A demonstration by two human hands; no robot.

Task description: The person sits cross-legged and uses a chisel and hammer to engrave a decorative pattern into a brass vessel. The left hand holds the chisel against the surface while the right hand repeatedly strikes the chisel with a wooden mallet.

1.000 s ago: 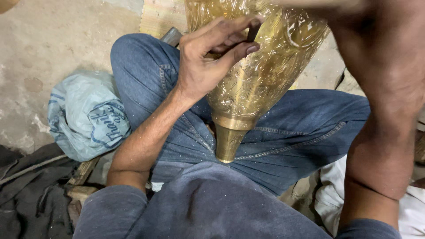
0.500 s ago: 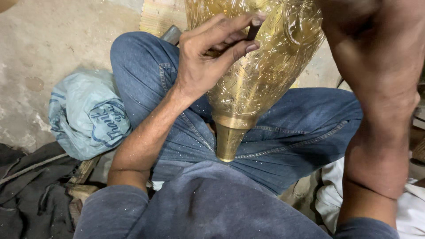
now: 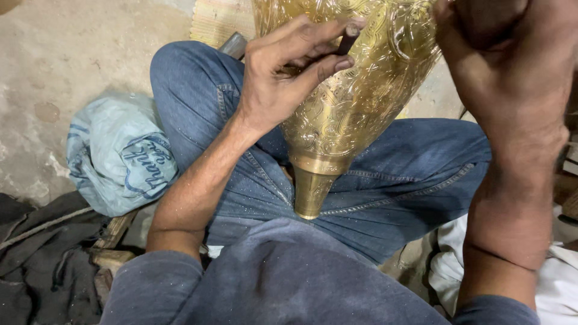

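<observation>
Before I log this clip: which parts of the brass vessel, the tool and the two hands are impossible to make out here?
Head view only:
- Brass vessel: upper part cut off by the top edge.
- Dark tool: only a short stub shows between the left hand fingers; its tip and length are hidden.
- Right hand: seen from the back, close and blurred, fingers cut off at the top edge; any grip is hidden.

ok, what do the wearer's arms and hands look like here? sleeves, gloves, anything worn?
Both hands are bare: no gloves, rings or watch visible. The left hand and right hand come from bare forearms, with grey-blue sleeves pushed up near the elbows. Fine pale specks dot the fabric.
</observation>
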